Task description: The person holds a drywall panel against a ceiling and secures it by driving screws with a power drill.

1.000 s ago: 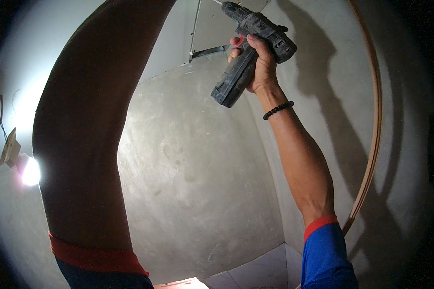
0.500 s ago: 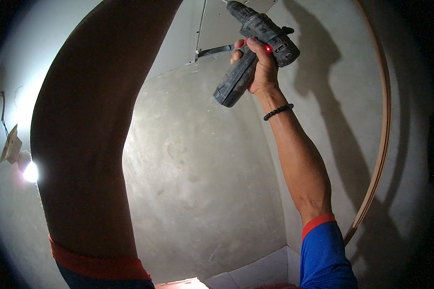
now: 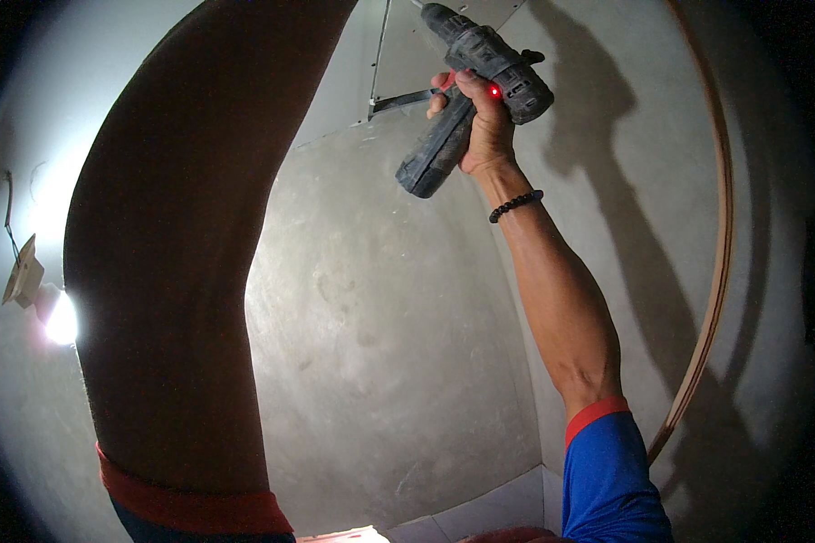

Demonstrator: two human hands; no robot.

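My right hand (image 3: 487,136) is raised and closed around the grip of a dark, dusty cordless drill (image 3: 496,56). A red light glows on the drill near my thumb. Its nose points up and to the left, and a pale bit reaches the picture's top edge, so the tip is hidden. Beside the drill is a light ceiling panel (image 3: 409,50) with small dark screw spots along its edge. A grey metal strip (image 3: 403,101) runs just under that panel, close to my fingers. My left arm, dark in shadow, stretches up past the top edge; its hand is out of sight.
A bright bulb (image 3: 62,321) shines at the left, below a square fitting (image 3: 23,271) hanging on a wire. Grey plastered walls (image 3: 380,299) meet in a corner. A long curved brown strip (image 3: 723,208) runs down the right side. Light tiles (image 3: 480,511) show at the bottom.
The drill and my right hand have shifted slightly to the left. My left arm has moved a little to the right. My grip on the drill looks the same.
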